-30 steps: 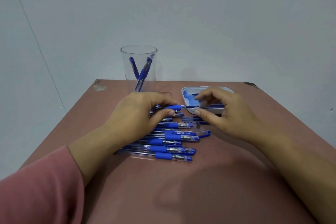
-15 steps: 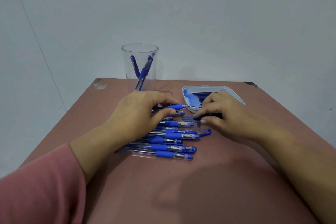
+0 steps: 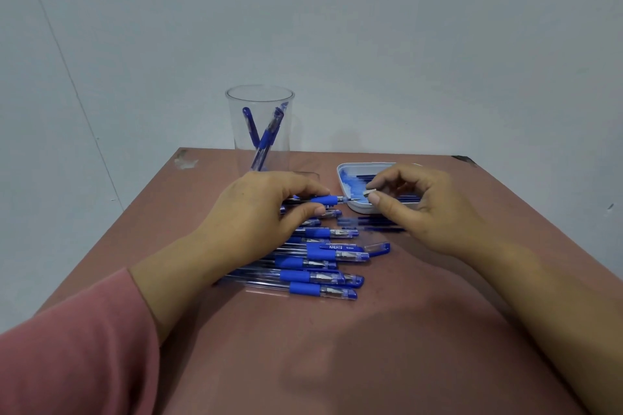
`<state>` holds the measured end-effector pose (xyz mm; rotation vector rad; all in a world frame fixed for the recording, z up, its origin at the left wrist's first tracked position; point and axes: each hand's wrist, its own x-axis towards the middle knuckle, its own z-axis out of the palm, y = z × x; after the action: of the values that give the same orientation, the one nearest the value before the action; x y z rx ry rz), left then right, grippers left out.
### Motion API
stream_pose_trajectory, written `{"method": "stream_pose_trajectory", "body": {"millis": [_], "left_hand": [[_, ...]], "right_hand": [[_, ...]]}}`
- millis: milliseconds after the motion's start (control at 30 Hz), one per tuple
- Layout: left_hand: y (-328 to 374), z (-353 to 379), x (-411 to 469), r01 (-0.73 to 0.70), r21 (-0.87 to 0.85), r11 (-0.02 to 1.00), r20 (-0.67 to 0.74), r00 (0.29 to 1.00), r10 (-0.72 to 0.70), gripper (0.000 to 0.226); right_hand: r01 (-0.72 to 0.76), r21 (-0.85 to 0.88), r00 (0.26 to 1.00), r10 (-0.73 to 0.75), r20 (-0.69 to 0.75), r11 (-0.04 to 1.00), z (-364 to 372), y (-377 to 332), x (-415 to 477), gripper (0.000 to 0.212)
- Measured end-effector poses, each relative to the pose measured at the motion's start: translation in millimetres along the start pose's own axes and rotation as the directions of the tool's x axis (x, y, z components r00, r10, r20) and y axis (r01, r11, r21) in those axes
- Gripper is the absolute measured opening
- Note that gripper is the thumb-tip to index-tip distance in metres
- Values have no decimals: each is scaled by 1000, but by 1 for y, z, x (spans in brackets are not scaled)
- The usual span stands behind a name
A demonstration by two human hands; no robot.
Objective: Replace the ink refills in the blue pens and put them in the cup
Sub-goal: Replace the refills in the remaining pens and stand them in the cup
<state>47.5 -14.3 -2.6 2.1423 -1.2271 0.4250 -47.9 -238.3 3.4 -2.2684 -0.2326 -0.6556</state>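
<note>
Left hand (image 3: pixel 266 212) is sitting mid-frame, palm down, fingers curling round a pen (image 3: pixel 325 200), thumb tucking underneath. Right hand (image 3: pixel 431 212) is pinching a tiny tip (image 3: pixel 367 194) between thumb and index, just right of it, other fingers curling loosely. Forearms are angling in from the bottom corners, the left wearing a pink sleeve (image 3: pixel 67 364).
</note>
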Motion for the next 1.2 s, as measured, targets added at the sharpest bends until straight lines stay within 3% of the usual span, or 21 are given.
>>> {"method": "stream_pose_trajectory", "body": {"millis": [267,433,567,800,933,1133,1200], "left_hand": [[3,0,0,-18,-28,999,-16,1000,17,25],[6,0,-1,-50,-23,998,-24,998,49,27],[6,0,-1,-55,-18,998,-35,998,55,33],[5,1,-2,-58,10,998,-36,998,58,27],[5,2,-2,-56,-9,998,-48,997,56,25],[4,3,-2,-52,3,999,-48,998,52,24],[4,2,-2,-51,1,999,-46,998,51,24]], "right_hand": [[2,90,1000,-3,11,996,9,-5,-2,18],[83,-13,996,-84,-5,996,14,-4,-2,19],[129,-100,992,-129,5,987,15,-1,-2,4],[193,-140,981,-194,4,971,15,4,0,26],[263,-194,964,-265,16,945,16,4,1,12],[254,-199,967,-254,29,946,15,10,2,33],[280,-214,959,-283,18,936,15,10,2,25]]}}
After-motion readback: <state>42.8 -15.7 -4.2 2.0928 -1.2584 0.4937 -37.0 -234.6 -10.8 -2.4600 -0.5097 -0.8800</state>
